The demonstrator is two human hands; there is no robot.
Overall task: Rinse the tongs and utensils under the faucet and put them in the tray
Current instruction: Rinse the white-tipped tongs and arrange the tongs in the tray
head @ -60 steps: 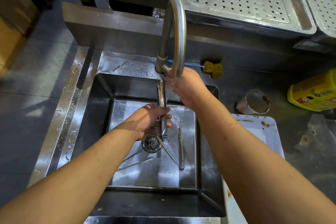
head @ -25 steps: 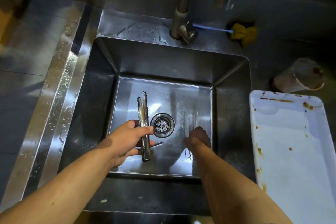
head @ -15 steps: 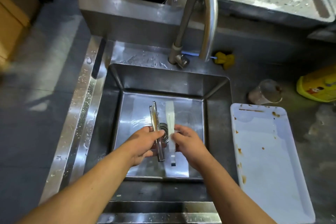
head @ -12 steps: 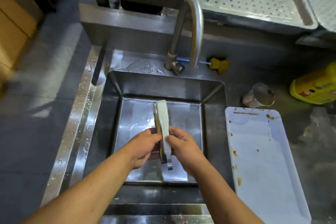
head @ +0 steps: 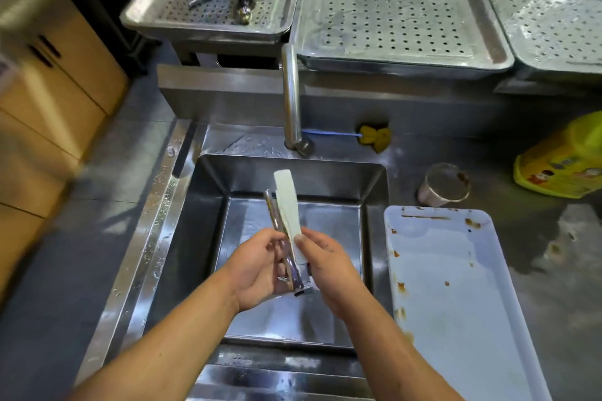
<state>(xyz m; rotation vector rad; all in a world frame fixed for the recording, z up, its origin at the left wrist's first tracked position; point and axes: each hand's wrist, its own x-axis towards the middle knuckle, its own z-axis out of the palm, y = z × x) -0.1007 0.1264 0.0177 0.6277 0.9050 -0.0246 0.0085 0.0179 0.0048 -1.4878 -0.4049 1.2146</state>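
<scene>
Hands are sharing wet utensils above the sink: left hand is closing round the tongs, right hand is pinching the spatula, risking either slipping short of the tray.

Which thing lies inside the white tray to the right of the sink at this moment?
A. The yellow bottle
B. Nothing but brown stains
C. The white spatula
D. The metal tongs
B: the white tray holds only brown stains, while the tongs and white spatula are held over the sink.
</scene>
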